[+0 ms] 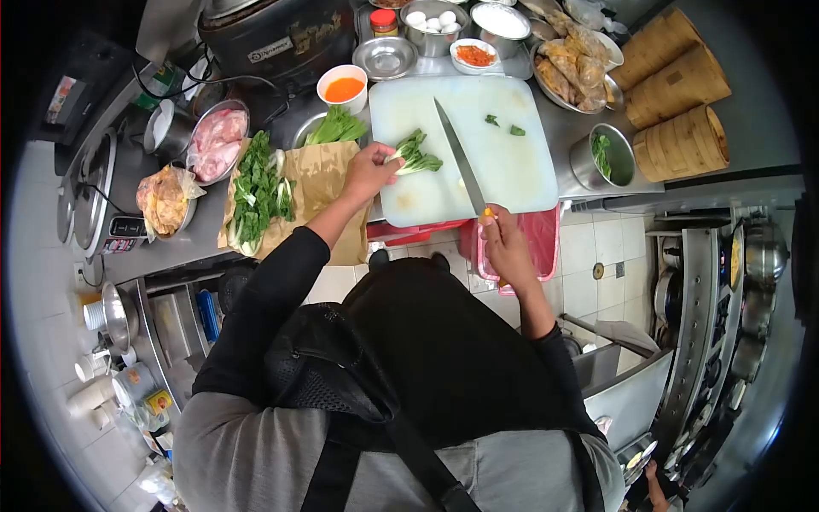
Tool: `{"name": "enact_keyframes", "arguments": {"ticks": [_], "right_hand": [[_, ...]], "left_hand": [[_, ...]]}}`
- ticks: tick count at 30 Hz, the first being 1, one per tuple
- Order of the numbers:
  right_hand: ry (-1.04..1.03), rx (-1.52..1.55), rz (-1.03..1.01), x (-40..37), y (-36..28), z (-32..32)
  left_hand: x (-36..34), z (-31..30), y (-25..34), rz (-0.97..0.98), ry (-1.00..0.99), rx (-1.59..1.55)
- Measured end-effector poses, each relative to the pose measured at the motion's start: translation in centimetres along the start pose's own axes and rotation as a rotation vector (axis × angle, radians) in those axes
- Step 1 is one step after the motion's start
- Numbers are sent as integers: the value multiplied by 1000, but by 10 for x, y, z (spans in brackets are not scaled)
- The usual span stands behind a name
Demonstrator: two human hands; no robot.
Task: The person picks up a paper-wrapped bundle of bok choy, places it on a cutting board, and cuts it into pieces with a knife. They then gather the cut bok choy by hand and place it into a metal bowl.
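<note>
As left hand (pixel 368 173) pins greens (pixel 416 155), knife (pixel 459 158) just beside

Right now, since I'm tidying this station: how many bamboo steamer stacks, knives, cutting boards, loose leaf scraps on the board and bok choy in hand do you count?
bamboo steamer stacks: 3
knife: 1, gripped by the right hand
cutting board: 1
loose leaf scraps: 2
bok choy in the left hand: 1
Total: 8

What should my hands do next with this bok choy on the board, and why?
Probably bring the knife across to the bok choy and slice it: the left hand pins it on the cutting board, while the right hand holds the blade apart from it.
</note>
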State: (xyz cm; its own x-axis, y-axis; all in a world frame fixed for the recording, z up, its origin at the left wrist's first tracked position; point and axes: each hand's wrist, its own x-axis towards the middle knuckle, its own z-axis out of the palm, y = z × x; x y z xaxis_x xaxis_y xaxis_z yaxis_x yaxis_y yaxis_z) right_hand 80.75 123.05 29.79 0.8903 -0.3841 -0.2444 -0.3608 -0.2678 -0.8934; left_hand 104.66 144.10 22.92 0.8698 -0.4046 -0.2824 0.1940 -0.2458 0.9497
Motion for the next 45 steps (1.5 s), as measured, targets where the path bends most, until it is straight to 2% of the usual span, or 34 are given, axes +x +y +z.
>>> {"name": "enact_keyframes", "arguments": {"ticks": [1, 2, 5, 6, 9, 10, 12, 13, 14, 15, 16, 18, 19, 20, 21, 23, 25, 26, 27, 29, 31, 33, 34, 36, 41, 45], "right_hand": [[66, -154, -156, -4, -11, 6], [121, -122, -236, -6, -18, 13], [132, -123, -262, 6, -7, 35], [42, -244, -196, 15, 5, 40], [67, -342, -265, 47, 30, 40], [66, -351, -142, 49, 14, 33], [64, -245, -120, 43, -10, 20], [68, -149, -104, 44, -19, 15], [21, -147, -103, 40, -25, 14], [17, -147, -100, 42, -12, 19], [9, -247, -158, 48, 11, 26], [1, -341, -211, 47, 22, 29], [-41, -186, -90, 48, 19, 26], [-90, -31, 39, 45, 17, 23], [-98, -26, 50, 36, 12, 21], [-59, 187, 80, 23, 0, 11], [-22, 199, 45, 5, -1, 4], [-25, 79, 24, -8, -4, -2], [-26, -40, 7, -20, -7, -7], [34, -84, -6, -39, -2, -5], [11, -74, 20, -51, 11, -1], [62, -2, -7, -60, 17, 7], [57, -44, -26, -64, 17, 8], [42, -116, -54, -68, 14, 10], [47, -147, -83, -73, 19, 13], [70, -147, -149, -72, 17, 16]], "left_hand": [[1, -1, -3, -5, -2, 2], [2, -1, -6, -3, 6, -29], [4, 0, -12, -1, 15, -74], [4, 0, -14, 1, 23, -88], [3, -5, -25, 48, 15, -52], [-2, -8, -16, 49, 25, -51], [-14, -13, 3, 42, -20, 276], [-11, -18, 12, 44, -12, 275], [-9, -22, 20, -45, -73, 513], [-8, -25, 23, -136, -139, 751], [-8, -29, 23, -139, -139, 752], [-10, -39, 27, 516, -54, 720], [-8, -41, 34, 515, -49, 722], [-6, -43, 40, 775, -161, 823], [-8, -43, 44, 1033, -287, 915], [-3, -37, 37, 1045, -337, 932], [-3, -26, 34, 789, -286, 998], [-2, -18, 30, 713, -257, 877], [1, -12, 21, 722, -267, 876], [7, -1, 8, 729, -195, 552], [4, 4, 7, 673, -179, 568], [1, 9, 5, 751, -86, 597], [1, 12, 4, 750, -103, 599], [2, 19, 3, 753, -9, 699], [6, 24, 3, 783, -1, 615], [10, 23, 7, 699, -7, 625]]}}
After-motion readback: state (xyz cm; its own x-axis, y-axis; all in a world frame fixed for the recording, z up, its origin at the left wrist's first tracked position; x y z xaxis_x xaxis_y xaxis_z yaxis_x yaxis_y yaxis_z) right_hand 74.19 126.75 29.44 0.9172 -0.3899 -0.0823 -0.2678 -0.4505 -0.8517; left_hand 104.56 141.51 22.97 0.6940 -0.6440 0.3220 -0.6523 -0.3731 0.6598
